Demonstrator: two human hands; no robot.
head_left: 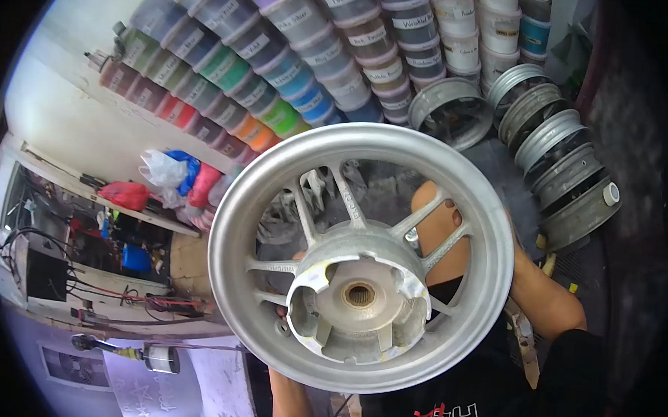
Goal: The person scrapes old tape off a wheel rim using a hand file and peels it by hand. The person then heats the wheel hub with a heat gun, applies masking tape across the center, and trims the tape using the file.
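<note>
A bare silver alloy wheel rim (228,234) fills the middle of the head view, tilted so its open hub with a toothed centre bore faces me. My left hand (282,313) is behind its lower left side; only a few fingers show, curled at the spokes. From the right, my arm reaches behind the rim, and fingertips of my right hand (456,217) show around a spoke on the upper right. Most of both hands is hidden by the wheel. A bare knee (427,235) is visible through the gap between spokes.
Labelled tubs of coloured powder (300,85) are stacked along the wall. More wheel rims (560,145) stand in a row at the right, with one rim (452,112) beside them. Plastic bags (182,173) hang at the left, near cables and a cylindrical fitting (161,357).
</note>
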